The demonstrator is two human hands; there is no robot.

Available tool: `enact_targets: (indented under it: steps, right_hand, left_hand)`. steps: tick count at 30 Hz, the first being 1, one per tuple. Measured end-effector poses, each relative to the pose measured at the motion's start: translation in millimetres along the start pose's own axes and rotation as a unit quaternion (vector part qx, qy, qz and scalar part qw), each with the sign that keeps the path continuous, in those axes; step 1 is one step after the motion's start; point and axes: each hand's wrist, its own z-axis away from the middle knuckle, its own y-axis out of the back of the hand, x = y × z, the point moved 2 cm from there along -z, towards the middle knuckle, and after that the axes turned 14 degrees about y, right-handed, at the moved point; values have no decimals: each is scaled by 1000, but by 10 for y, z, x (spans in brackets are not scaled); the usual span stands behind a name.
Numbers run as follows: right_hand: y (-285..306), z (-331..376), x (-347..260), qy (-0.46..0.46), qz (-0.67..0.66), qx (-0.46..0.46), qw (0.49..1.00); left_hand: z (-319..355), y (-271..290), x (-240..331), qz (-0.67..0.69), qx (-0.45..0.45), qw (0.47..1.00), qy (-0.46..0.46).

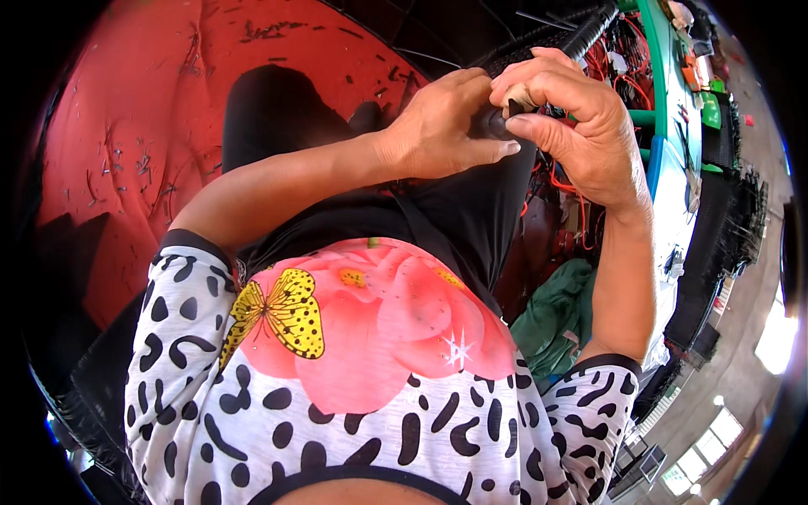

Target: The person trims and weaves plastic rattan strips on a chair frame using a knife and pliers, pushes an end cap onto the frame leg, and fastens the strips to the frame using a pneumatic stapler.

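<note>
My left hand (446, 124) and my right hand (576, 118) meet above my dark-trousered legs. The left fingers curl over a dark rounded piece (492, 126), the thumb reaching along its near side. At its right end my right thumb and forefinger close, with a small black tip (514, 108) showing between them. A beige wrap (519, 94) encircles one right finger. Most of the dark piece is hidden by the fingers, so its kind cannot be told. Just beyond the hands runs a black woven wicker-like edge (581, 40).
Red sheeting (135, 109) strewn with black scraps covers the left side. To the right stand a green-edged table (659, 50), tangled red cords (562, 181) and a green cloth (551, 316). Black bristly woven pieces (732, 227) lie farther right.
</note>
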Motion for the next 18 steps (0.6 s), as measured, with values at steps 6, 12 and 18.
enact_targets:
  steps: [6, 12, 18]
  right_hand:
    - [-47, -13, -41, 4, 3, 2, 1000]
    - [-51, -104, -209, -72, 31, -12, 997]
    - [18, -74, -331, -74, 38, -67, 994]
  left_hand:
    - [17, -153, -128, 34, 46, 998, -5]
    - [88, -210, -71, 23, 79, 996, -33]
    - [121, -365, 43, 52, 81, 995, -21]
